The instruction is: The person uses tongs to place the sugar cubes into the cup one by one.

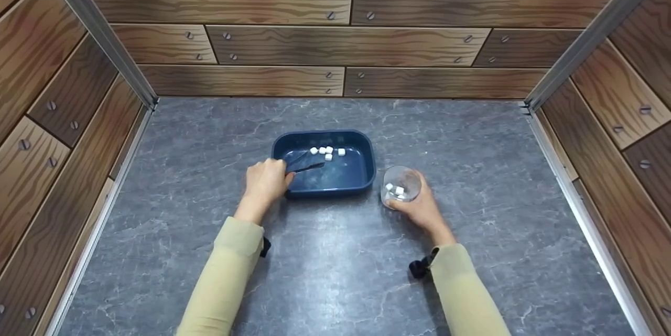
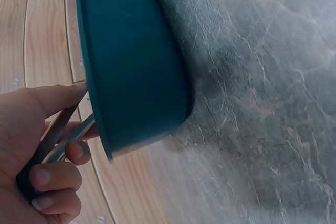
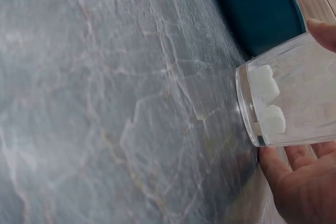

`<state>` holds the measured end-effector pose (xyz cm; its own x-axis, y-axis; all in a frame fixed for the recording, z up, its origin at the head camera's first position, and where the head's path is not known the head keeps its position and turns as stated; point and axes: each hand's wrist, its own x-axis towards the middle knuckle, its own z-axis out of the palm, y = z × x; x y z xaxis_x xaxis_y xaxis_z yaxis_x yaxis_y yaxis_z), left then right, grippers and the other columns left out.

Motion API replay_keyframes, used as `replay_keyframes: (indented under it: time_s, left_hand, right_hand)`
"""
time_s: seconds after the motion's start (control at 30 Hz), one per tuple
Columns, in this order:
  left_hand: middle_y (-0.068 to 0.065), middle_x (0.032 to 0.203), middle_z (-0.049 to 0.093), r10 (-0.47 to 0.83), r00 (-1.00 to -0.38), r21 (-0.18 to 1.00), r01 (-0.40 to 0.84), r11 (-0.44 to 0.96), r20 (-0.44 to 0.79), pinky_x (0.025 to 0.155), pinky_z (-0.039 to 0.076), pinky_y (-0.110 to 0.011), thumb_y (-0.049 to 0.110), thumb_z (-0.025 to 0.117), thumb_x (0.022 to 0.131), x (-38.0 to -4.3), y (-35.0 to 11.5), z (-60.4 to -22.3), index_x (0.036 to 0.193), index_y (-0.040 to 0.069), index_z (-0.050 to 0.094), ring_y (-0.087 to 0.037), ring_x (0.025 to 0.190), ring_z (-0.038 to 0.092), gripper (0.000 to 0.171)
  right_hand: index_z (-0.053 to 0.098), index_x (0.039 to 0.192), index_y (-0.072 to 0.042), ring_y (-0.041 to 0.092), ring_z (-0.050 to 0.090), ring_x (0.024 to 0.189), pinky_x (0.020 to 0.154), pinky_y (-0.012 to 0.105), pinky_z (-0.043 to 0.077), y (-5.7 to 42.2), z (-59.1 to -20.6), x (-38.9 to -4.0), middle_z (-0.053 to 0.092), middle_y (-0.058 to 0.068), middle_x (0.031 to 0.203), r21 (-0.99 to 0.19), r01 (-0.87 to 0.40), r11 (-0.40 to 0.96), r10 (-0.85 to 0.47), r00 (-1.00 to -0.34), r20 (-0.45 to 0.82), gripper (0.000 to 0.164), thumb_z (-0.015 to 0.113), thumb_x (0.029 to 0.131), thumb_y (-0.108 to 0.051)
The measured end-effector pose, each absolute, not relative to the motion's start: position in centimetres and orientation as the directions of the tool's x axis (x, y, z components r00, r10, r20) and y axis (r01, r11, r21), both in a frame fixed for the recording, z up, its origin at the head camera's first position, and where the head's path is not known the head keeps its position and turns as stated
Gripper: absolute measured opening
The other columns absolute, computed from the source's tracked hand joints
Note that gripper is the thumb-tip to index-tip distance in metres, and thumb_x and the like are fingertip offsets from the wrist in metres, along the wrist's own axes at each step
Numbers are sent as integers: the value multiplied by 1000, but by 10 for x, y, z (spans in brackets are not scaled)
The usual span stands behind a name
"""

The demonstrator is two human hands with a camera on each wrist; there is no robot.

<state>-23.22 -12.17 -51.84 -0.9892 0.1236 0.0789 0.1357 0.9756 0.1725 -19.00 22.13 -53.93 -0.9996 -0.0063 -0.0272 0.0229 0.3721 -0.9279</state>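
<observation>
Small dark tongs are gripped by my left hand at the near left corner of a blue basin. Their two arms stand apart in the left wrist view, tips inside the basin and hidden there by its wall. Several small white marshmallow-like cubes lie on the basin floor, mostly toward the back. To the right of the basin, my right hand holds a clear glass round its side. A few white cubes rest at the bottom of the glass.
Grey marbled tabletop surrounds the basin and glass. Wood-patterned panels form walls at the back and both sides, with metal posts in the corners. A dark wrist camera sits by the right sleeve.
</observation>
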Motion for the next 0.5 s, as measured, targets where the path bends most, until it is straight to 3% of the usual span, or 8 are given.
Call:
replay_keyframes:
  time_s: [0.5]
  left_hand:
    - [-16, 89, 72, 85, -992, 164, 99, 981, 93, 64, 52, -53, 33, 71, 91, -243, -119, -520, 92, 5, 74, -39, 78, 68, 28]
  right_hand:
    - [33, 144, 7, 41, 40, 131, 110, 45, 25, 222, -540, -191, 42, 30, 142, -934, 28, 357, -15, -999, -36, 91, 85, 70, -1]
